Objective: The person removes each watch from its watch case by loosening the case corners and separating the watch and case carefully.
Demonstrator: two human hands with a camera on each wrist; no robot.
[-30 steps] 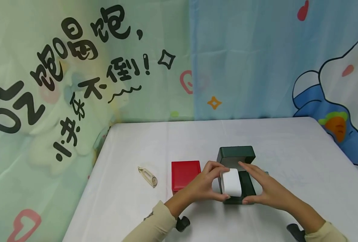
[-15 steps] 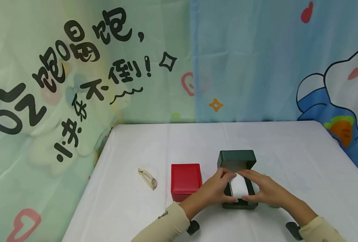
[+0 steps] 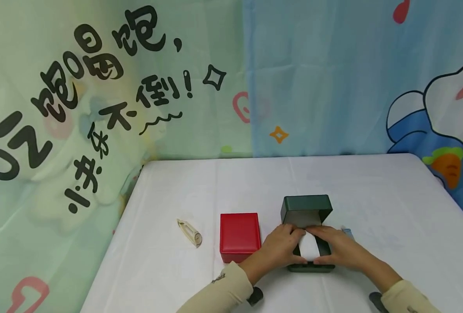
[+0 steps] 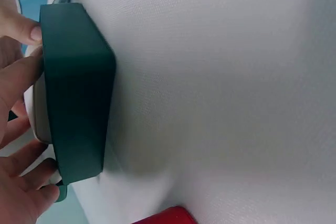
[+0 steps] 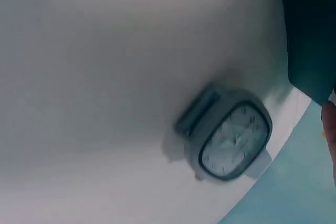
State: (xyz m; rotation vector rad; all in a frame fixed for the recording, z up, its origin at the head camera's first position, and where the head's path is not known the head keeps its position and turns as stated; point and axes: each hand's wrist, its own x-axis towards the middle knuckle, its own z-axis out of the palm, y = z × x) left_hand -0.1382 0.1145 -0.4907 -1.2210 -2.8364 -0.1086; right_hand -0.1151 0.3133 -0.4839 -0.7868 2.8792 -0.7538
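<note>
An open green watch box [image 3: 307,202] stands on the table with its lid raised at the back. In its base sits a white watch cushion [image 3: 309,248], low between the sides. My left hand [image 3: 281,248] holds the cushion from the left, fingertips at its far end and thumb at its near end. From the other side my right hand [image 3: 340,248] grips it the same way. In the left wrist view the cushion [image 4: 40,106] bulges above the rim of the box [image 4: 79,93]. A grey-blue wristwatch [image 5: 234,139] lies beside the box, partly behind my right hand in the head view.
A closed red box [image 3: 239,237] stands left of the green one, close to my left forearm. Farther left lies a slim gold-coloured looped piece [image 3: 190,233] with a round end, like a bracelet watch. Printed curtains [image 3: 309,87] hang behind the white table [image 3: 184,187].
Both hands have moved in over the green box with the white cushion, which has gone right and down into the base. My right hand has closed in on the cushion.
</note>
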